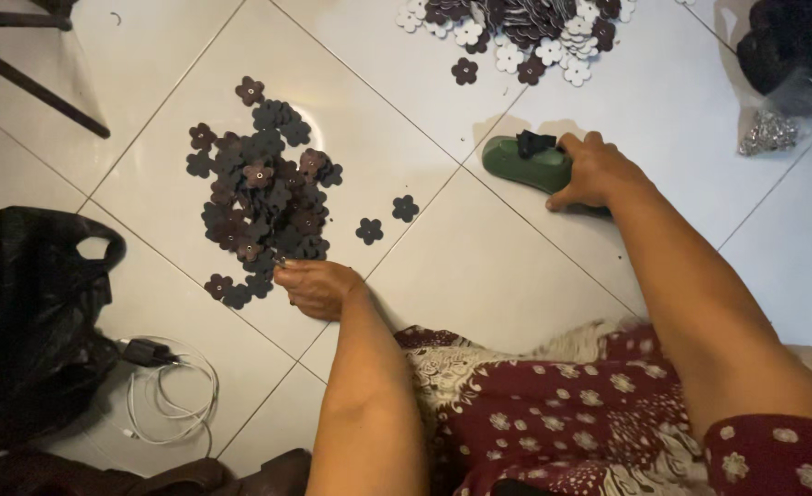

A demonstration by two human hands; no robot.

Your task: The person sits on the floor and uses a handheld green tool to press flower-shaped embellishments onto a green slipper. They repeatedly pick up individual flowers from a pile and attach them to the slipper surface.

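The left hand (317, 287) pinches at a dark flower-shaped cutout at the near edge of the dark flower pile (259, 197) on the tiled floor (479, 266). Farther off, the right hand (594, 172) closes over a green tool (527, 163). Beyond lies a mixed pile of dark and white flowers (516, 32), seemingly still unsorted.

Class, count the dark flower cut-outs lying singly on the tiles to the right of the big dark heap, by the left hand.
2: one flower further right, one flower nearer the heap. Others may hide within it.

head-worn view, steeply down, seemingly near floor (516, 266)
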